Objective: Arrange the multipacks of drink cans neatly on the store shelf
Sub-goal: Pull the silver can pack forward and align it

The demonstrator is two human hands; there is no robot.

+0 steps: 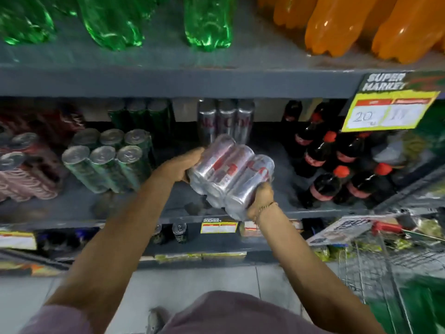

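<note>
Left hand (184,168) and right hand (261,200) grip a tilted, shrink-wrapped silver can multipack (231,175) above the grey shelf (101,203); green can multipack (108,162) at left; cola bottles (337,172) at right; silver cans (225,119) stand behind.

The held multipack (231,177) has silver cans with red lettering, and the multipack beside it (108,162) is dark green with silver tops. Bottles above are bright green (113,20) and orange (337,27), and the dark cola bottles (337,174) have red caps and red labels.
</note>
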